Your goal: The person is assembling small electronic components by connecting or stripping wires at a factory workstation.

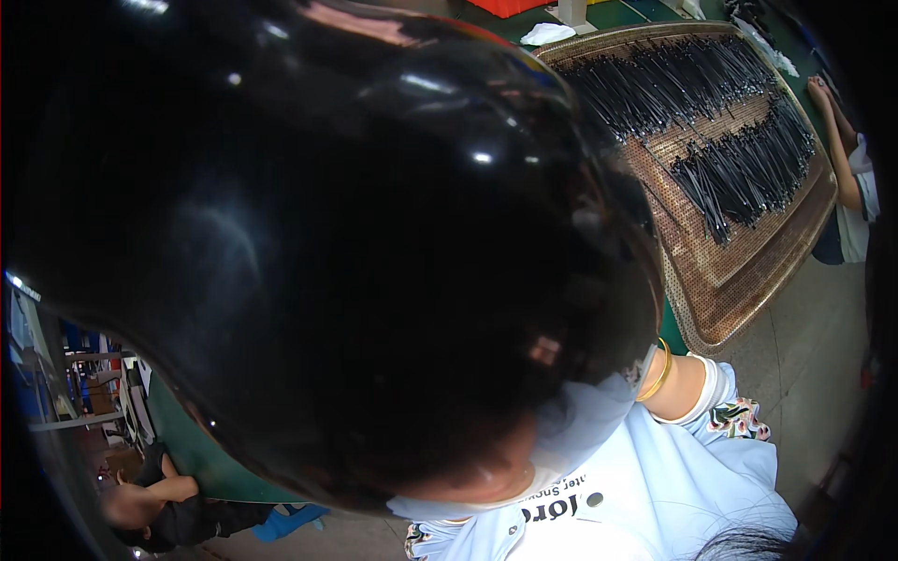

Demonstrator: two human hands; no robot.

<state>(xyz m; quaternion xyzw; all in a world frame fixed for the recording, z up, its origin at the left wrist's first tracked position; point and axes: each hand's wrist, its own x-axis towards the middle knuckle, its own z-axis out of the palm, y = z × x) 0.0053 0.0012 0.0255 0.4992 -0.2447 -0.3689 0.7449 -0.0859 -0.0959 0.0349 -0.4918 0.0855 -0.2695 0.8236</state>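
Note:
A big, glossy black object (374,234) fills most of the head view, very close up. Its kind I cannot make out; lights reflect off its curved surface. My right forearm (681,385), with a gold bracelet (664,372) at the wrist, reaches in behind its lower right edge, and that hand is hidden. Nothing of my left hand shows; a blurred skin-coloured patch lies at the object's lower edge. Beyond it at the upper right, a brown perforated tray (725,280) carries two rows of thin black strips (748,164) with pale tips, nearest to my right arm.
A green table (201,444) extends beneath the black object. Across the tray, another person's arm (842,168) rests by the table edge. Another person (154,505) is at the lower left, near cluttered shelving (98,388). White crumpled material (547,35) lies beside the tray's far corner.

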